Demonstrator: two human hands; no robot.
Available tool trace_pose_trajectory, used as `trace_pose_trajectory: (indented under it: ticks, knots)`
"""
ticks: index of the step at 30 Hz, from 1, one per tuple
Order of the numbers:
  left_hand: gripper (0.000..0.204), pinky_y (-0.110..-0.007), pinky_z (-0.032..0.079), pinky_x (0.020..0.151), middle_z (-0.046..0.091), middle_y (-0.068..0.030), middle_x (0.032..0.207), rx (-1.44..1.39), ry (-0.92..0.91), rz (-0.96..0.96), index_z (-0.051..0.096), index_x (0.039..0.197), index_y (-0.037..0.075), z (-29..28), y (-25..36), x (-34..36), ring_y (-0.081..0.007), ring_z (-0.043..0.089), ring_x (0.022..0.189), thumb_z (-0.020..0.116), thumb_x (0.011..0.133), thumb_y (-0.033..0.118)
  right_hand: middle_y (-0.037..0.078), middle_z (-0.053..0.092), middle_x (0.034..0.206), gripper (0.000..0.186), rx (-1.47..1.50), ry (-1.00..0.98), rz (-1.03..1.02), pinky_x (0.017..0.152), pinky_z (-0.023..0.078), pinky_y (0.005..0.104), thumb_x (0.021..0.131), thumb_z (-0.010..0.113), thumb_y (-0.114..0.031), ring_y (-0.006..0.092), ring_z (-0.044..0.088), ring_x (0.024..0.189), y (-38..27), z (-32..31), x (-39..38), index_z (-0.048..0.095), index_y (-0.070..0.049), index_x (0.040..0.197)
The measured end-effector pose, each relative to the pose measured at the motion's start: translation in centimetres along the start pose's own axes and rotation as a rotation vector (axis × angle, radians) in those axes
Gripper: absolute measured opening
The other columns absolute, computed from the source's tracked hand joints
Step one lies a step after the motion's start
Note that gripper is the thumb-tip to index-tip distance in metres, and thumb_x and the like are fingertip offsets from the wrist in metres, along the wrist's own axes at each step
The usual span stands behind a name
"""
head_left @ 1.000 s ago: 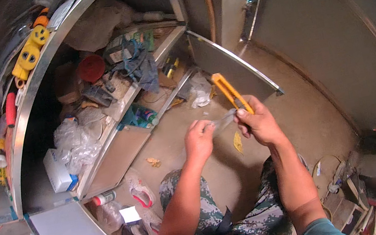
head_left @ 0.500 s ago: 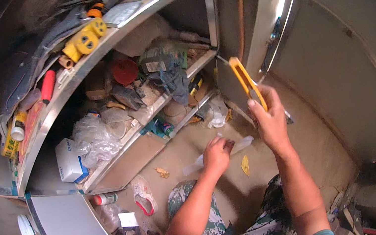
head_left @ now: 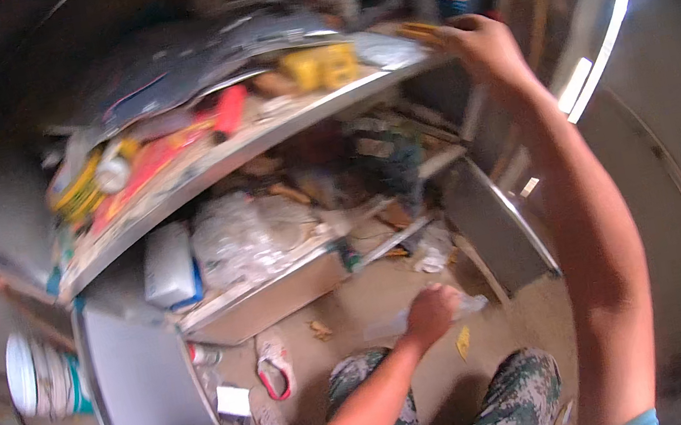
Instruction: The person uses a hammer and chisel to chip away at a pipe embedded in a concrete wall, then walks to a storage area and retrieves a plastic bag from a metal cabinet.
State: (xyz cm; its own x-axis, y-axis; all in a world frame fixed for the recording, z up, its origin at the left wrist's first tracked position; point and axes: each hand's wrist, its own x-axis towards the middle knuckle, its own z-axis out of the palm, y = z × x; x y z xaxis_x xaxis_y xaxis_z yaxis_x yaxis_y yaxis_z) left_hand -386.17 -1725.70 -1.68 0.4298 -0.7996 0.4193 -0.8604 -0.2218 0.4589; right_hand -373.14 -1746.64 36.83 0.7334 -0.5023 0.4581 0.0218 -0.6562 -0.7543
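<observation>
Your right hand (head_left: 487, 50) was raised to the upper shelf (head_left: 273, 138), fingers curled on a blurred yellow tool (head_left: 425, 31) at its edge, while your left hand (head_left: 429, 313) hung low, pinching a clear strip (head_left: 466, 307); a level, fully supported placement there seemed wise.

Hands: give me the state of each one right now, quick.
Left hand: low by the knees, fingers closed on a pale, clear-looking strip; what it is cannot be told.
Right hand: raised to the top shelf, on a blurred yellow tool; grip cannot be told.
</observation>
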Motion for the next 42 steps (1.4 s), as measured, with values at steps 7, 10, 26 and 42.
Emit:
trace_pose_trajectory:
  ticks: [7, 10, 26, 42]
  knots:
    - [0.020, -0.047, 0.051, 0.089, 0.065, -0.0146, 0.097, -0.352, 0.078, -0.339, 0.069, 0.095, 0.004, -1.3, 0.6, -0.7, -0.0358, 0.063, 0.100, 0.064, 0.096, 0.023, 0.025, 0.072, 0.111, 0.047, -0.662, 0.045, -0.090, 0.094, 0.051, 0.0527, 0.103, 0.052, -0.047, 0.0433, 0.068, 0.110, -3.1, 4.1, -0.2, 0.075, -0.007, 0.110]
    - [0.019, -0.046, 0.051, 0.089, 0.065, -0.0137, 0.098, -0.374, 0.073, -0.328, 0.069, 0.096, 0.005, -1.4, 0.6, -0.6, -0.0355, 0.063, 0.100, 0.063, 0.095, 0.023, 0.026, 0.072, 0.110, 0.053, -0.671, -0.007, -0.117, 0.093, 0.051, 0.0520, 0.104, 0.048, -0.052, 0.0433, 0.068, 0.109, -2.7, 3.5, 1.0, 0.075, -0.006, 0.108]
    - [0.022, -0.050, 0.052, 0.093, 0.068, -0.0170, 0.101, -0.280, 0.066, -0.427, 0.071, 0.094, 0.005, -2.7, -0.2, -1.1, -0.0392, 0.063, 0.107, 0.067, 0.094, 0.027, 0.006, 0.069, 0.103, 0.021, 0.113, -0.324, 0.054, 0.083, 0.052, 0.0327, 0.100, 0.063, -0.007, 0.0150, 0.063, 0.093, 12.0, -0.6, -17.5, 0.068, 0.001, 0.119]
    - [0.022, -0.049, 0.049, 0.091, 0.065, -0.0152, 0.095, -0.415, 0.049, -0.406, 0.069, 0.090, 0.005, -3.2, 2.4, -0.2, -0.0367, 0.062, 0.101, 0.065, 0.093, 0.027, 0.013, 0.064, 0.086, 0.015, 0.017, -0.522, 0.064, 0.071, 0.050, 0.0346, 0.097, 0.072, -0.011, 0.0224, 0.060, 0.077, 20.8, 2.8, -35.9, 0.069, 0.003, 0.099]
